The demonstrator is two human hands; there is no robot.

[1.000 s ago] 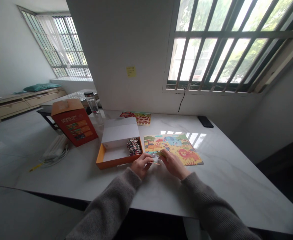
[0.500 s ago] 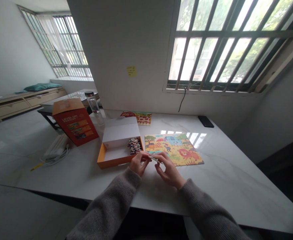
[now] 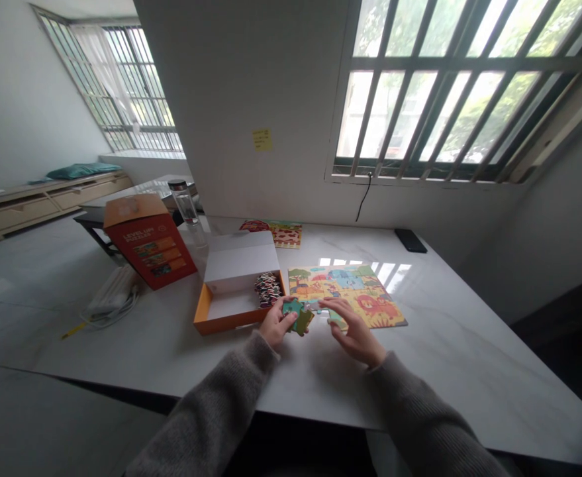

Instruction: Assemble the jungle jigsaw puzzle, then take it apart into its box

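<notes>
My left hand (image 3: 275, 326) pinches a green and teal jigsaw piece (image 3: 301, 319) between thumb and fingers, its printed face turned up. Whether it is one piece or two joined ones I cannot tell. To its right, my right hand (image 3: 354, 334) is open, fingers and thumb apart, over the near edge of an animal-picture jigsaw puzzle (image 3: 373, 306). Part of that puzzle's lower left is hidden behind my hands. Left of the puzzle stands an open orange box (image 3: 226, 323) with a white inside. A heap of puzzle pieces (image 3: 267, 290) fills its right end.
A red puzzle carton (image 3: 154, 255) and a glass bottle (image 3: 185, 205) stand at the left, near a white power strip (image 3: 112, 291). Another colourful puzzle picture (image 3: 287, 234) lies by the wall. A black phone (image 3: 410, 240) rests at the table's back right.
My right hand has come away from the piece and moved right, its fingers spreading. My left hand has turned the piece from edge-on to face-up.
</notes>
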